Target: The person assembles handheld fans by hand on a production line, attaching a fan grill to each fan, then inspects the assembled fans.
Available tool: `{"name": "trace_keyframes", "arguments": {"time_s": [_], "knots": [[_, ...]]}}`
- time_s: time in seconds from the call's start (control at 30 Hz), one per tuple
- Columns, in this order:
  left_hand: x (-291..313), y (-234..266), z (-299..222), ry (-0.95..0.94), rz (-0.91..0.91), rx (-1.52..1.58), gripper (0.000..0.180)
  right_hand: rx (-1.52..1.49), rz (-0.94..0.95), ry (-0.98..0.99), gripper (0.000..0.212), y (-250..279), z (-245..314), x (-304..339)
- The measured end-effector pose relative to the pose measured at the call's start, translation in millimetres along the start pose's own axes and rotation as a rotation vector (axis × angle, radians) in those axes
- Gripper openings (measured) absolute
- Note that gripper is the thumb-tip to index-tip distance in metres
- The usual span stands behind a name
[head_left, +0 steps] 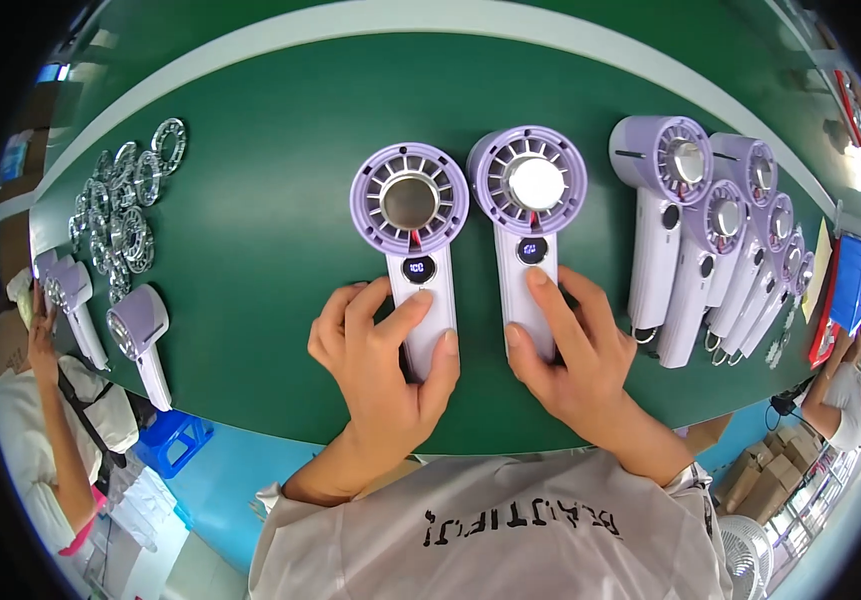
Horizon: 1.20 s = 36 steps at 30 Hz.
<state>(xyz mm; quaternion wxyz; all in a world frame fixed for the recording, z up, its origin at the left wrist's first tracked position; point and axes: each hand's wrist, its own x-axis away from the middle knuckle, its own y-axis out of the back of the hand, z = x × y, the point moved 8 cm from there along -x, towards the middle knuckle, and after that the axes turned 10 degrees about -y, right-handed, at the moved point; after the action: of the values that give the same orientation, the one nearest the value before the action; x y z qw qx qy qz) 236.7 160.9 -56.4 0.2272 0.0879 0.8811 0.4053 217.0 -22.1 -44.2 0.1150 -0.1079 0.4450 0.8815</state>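
Note:
Two lilac handheld fans lie side by side on the green table, heads pointing away from me. My left hand (380, 355) is closed round the grip of the left fan (436, 325), index finger just below its small round display, which is lit. Round the grip of the right fan (512, 290) my right hand (575, 360) is closed too, index fingertip just under a lit display. Both fan heads show an open ring of vanes with a metal disc at the centre; the left disc looks dark, the right one bright.
Several more lilac fans (675, 240) lie in a row at the right. Clear plastic ring covers (135, 240) are heaped at the far left, with a few fans (153, 375) nearer. Blue and red bins (852, 275) stand at the right edge. Co-workers (45, 430) sit at both sides.

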Motion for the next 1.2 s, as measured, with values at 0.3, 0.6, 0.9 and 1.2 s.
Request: {"name": "trace_keyframes", "arguments": {"time_s": [0.3,0.6,0.9,1.2], "knots": [[2.1,1.9,-6.3,-0.03,-0.084,-0.049,0.043,0.071,-0.121,0.023,0.051,0.1,6.4,8.4],[-1.9,0.1,-5.1,-0.046,-0.164,-0.078,0.037,0.073,-0.182,0.049,0.043,-2.4,2.8,5.2],[19.7,-2.0,-16.0,0.009,-0.243,-0.208,0.088,-0.173,0.132,-0.168,0.105,-5.7,-5.9,5.1],[54.5,-8.9,-31.5,0.191,-0.29,-0.152,0.061,0.036,0.196,-0.177,0.083,-1.5,-15.2,30.3]]}}
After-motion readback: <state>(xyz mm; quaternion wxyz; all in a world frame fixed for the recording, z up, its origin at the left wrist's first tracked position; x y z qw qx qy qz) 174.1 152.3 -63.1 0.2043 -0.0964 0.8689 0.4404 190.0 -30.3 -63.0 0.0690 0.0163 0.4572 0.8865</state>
